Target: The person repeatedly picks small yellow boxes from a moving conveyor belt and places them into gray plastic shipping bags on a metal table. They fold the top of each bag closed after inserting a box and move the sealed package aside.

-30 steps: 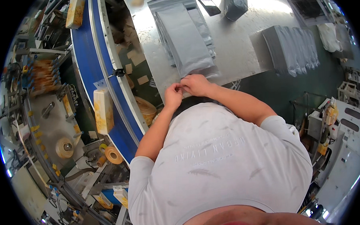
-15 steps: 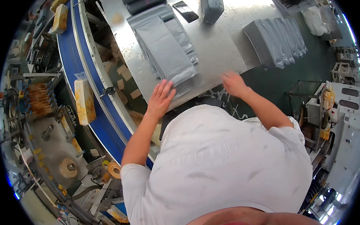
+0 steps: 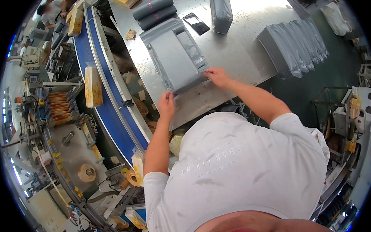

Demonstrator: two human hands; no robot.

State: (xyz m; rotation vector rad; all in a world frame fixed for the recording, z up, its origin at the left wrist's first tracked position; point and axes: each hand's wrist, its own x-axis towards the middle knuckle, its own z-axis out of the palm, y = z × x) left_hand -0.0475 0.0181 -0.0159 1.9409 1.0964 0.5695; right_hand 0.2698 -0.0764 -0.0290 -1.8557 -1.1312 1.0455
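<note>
A grey plastic mailing bag (image 3: 173,55) lies on top of a flat pile of similar bags on the metal table (image 3: 245,60). My left hand (image 3: 166,103) is closed at the near left corner of the top bag, its fingers pinched on the edge. At the near right corner, my right hand (image 3: 217,77) pinches the bag's edge between thumb and fingers. The bag's near edge stretches between both hands.
Two dark grey rolls (image 3: 155,12), a phone (image 3: 196,24) and an upright grey package (image 3: 221,14) sit beyond the bags. Several grey packages (image 3: 289,47) stand in a row at the right. To the left runs a blue conveyor (image 3: 111,106) carrying yellow-and-white packs (image 3: 93,87).
My left hand went from spread fingers over the bag's near end to a pinch at its left corner. My right hand moved from the table's edge to the right corner. The view shifted.
</note>
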